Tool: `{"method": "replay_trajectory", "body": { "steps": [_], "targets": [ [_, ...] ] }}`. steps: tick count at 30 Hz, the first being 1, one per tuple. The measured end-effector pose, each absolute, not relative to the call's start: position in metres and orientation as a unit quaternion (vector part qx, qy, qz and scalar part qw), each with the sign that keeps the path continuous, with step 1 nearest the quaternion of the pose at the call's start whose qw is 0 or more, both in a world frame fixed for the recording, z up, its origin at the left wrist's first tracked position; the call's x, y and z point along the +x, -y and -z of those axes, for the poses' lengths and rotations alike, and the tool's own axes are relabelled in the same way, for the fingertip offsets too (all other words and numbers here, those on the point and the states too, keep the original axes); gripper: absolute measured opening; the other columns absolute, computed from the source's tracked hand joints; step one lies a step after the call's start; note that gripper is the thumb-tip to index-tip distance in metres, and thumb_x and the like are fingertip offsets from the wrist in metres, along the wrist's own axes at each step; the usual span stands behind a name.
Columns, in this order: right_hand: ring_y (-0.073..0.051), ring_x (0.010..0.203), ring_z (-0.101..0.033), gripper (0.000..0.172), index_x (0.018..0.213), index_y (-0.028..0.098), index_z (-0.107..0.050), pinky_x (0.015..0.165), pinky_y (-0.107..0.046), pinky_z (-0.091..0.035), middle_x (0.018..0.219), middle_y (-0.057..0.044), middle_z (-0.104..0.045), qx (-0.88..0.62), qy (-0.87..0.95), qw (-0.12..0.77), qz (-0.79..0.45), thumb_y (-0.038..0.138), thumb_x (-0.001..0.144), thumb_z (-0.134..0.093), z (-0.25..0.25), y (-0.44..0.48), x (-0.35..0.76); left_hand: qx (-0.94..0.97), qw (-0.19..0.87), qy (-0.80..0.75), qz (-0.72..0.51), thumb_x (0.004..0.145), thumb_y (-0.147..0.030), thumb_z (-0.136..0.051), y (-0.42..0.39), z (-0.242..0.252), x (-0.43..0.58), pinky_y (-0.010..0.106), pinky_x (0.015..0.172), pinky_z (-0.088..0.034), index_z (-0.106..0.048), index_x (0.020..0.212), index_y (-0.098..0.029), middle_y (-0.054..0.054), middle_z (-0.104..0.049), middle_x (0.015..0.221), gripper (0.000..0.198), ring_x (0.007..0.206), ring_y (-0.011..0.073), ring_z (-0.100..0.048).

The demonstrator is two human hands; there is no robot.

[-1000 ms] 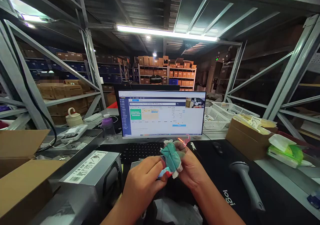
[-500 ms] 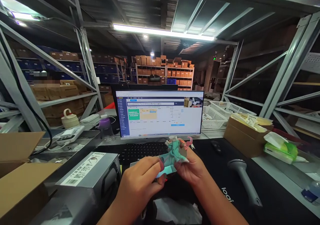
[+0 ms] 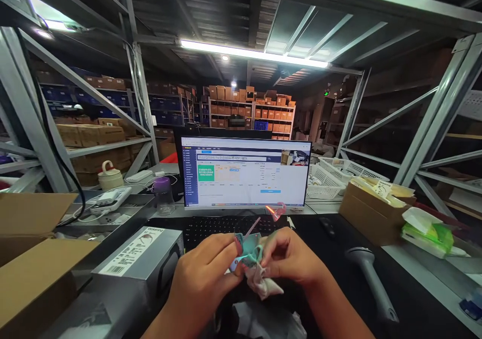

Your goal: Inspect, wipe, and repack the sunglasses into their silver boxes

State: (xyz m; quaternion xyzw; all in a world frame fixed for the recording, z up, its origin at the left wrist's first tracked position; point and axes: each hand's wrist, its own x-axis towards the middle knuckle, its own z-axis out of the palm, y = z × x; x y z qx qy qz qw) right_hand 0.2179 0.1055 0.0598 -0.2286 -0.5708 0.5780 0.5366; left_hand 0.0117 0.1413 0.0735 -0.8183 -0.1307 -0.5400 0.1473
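My left hand (image 3: 211, 268) is closed on a small light-blue box (image 3: 251, 242), tilted above the desk in front of the keyboard. My right hand (image 3: 291, 258) pinches a crumpled cloth piece, teal (image 3: 254, 256) at its upper part and beige (image 3: 265, 285) where it hangs down by the box. Whether the teal and beige parts are one piece, I cannot tell. A pink, see-through curled piece (image 3: 277, 212) with an orange streak shows above my right hand. Below both hands lies a crumpled whitish plastic bag (image 3: 267, 321).
The monitor (image 3: 246, 178) and black keyboard (image 3: 214, 224) are in front. A grey barcode scanner (image 3: 372, 284) and mouse (image 3: 327, 227) lie on the right. To the left stand a grey product box (image 3: 139, 253) and an open carton (image 3: 41, 263). A cardboard box (image 3: 371, 208) is at the right.
The cloth piece has come down from above the box to its near side, with the beige part now hanging low. My right hand has turned to a pinch. The view has shifted slightly.
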Motion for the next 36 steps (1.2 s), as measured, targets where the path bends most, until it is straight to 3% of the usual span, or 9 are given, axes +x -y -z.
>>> {"method": "replay_trajectory", "body": {
  "steps": [5, 8, 11, 14, 17, 20, 23, 29, 36],
  "targets": [
    [-0.009, 0.058, -0.065, 0.031, 0.077, 0.022, -0.072, 0.057, -0.018, -0.052, 0.072, 0.004, -0.072, -0.147, 0.414, 0.670, -0.598, 0.022, 0.058, -0.097, -0.065, -0.110, 0.216, -0.816, 0.172, 0.132, 0.536, 0.091, -0.013, -0.057, -0.144, -0.072, 0.013, 0.022, 0.069, -0.055, -0.063, 0.095, -0.018, 0.002, -0.070, 0.088, 0.008, 0.079, 0.0137, -0.068],
    [-0.009, 0.062, -0.063, 0.035, 0.080, 0.024, -0.071, 0.062, -0.019, -0.053, 0.080, 0.005, -0.071, -0.132, 0.361, 0.707, -0.594, 0.023, 0.058, -0.096, -0.064, -0.113, 0.210, -0.817, 0.163, 0.127, 0.538, 0.092, -0.012, -0.056, -0.143, -0.074, 0.015, 0.021, 0.068, -0.055, -0.062, 0.092, -0.018, 0.002, -0.070, 0.086, 0.008, 0.078, 0.0134, -0.068],
    [-0.009, 0.059, -0.061, 0.029, 0.076, 0.022, -0.070, 0.061, -0.020, -0.050, 0.071, 0.004, -0.068, -0.168, 0.445, 0.657, -0.585, 0.024, 0.061, -0.095, -0.060, -0.112, 0.209, -0.818, 0.151, 0.128, 0.540, 0.093, -0.012, -0.056, -0.141, -0.075, 0.014, 0.022, 0.070, -0.055, -0.063, 0.094, -0.018, 0.003, -0.070, 0.088, 0.009, 0.079, 0.0142, -0.069],
    [-0.013, 0.064, -0.063, 0.020, 0.075, 0.018, -0.074, 0.064, -0.024, -0.049, 0.070, -0.001, -0.068, -0.253, 0.621, 0.505, -0.543, 0.031, 0.070, -0.089, -0.063, -0.105, 0.218, -0.813, 0.154, 0.127, 0.546, 0.095, -0.018, -0.056, -0.142, -0.074, 0.013, 0.023, 0.071, -0.056, -0.063, 0.097, -0.018, 0.004, -0.070, 0.089, 0.008, 0.080, 0.0151, -0.069],
    [-0.015, 0.071, -0.065, 0.013, 0.082, 0.016, -0.077, 0.067, -0.026, -0.051, 0.081, -0.004, -0.071, -0.361, 0.711, 0.396, -0.456, 0.029, 0.079, -0.080, -0.076, -0.092, 0.238, -0.804, 0.170, 0.154, 0.548, 0.095, -0.017, -0.057, -0.143, -0.070, 0.012, 0.024, 0.072, -0.054, -0.063, 0.097, -0.018, 0.003, -0.070, 0.090, 0.006, 0.082, 0.0150, -0.067],
    [-0.016, 0.068, -0.066, 0.007, 0.087, 0.019, -0.076, 0.061, -0.024, -0.052, 0.082, -0.003, -0.072, -0.462, 0.733, 0.362, -0.344, 0.020, 0.083, -0.071, -0.090, -0.074, 0.259, -0.799, 0.177, 0.173, 0.547, 0.093, -0.013, -0.061, -0.144, -0.066, 0.012, 0.025, 0.073, -0.053, -0.063, 0.096, -0.018, 0.002, -0.070, 0.092, 0.006, 0.084, 0.0148, -0.067],
    [-0.018, 0.078, -0.069, 0.010, 0.091, 0.022, -0.075, 0.068, -0.026, -0.055, 0.087, -0.003, -0.073, -0.503, 0.726, 0.430, -0.186, 0.019, 0.086, -0.068, -0.096, -0.055, 0.272, -0.803, 0.186, 0.181, 0.537, 0.092, -0.013, -0.063, -0.142, -0.064, 0.014, 0.026, 0.072, -0.051, -0.063, 0.094, -0.018, 0.003, -0.071, 0.093, 0.005, 0.085, 0.0154, -0.067],
    [-0.019, 0.085, -0.068, 0.016, 0.102, 0.028, -0.071, 0.066, -0.029, -0.057, 0.102, -0.003, -0.070, -0.478, 0.618, 0.624, 0.031, 0.018, 0.091, -0.065, -0.092, -0.043, 0.250, -0.820, 0.192, 0.184, 0.507, 0.092, -0.012, -0.061, -0.140, -0.061, 0.018, 0.027, 0.066, -0.050, -0.065, 0.095, -0.016, 0.003, -0.073, 0.097, 0.007, 0.084, 0.0167, -0.069],
    [-0.020, 0.093, -0.067, 0.024, 0.105, 0.021, -0.068, 0.086, -0.038, -0.053, 0.102, -0.005, -0.075, -0.432, 0.678, 0.537, 0.256, 0.004, 0.090, -0.061, -0.090, -0.062, 0.209, -0.835, 0.194, 0.170, 0.485, 0.092, -0.010, -0.061, -0.136, -0.057, 0.020, 0.029, 0.069, -0.052, -0.065, 0.104, -0.013, 0.009, -0.073, 0.105, 0.013, 0.091, 0.0209, -0.068]
  ]
}}
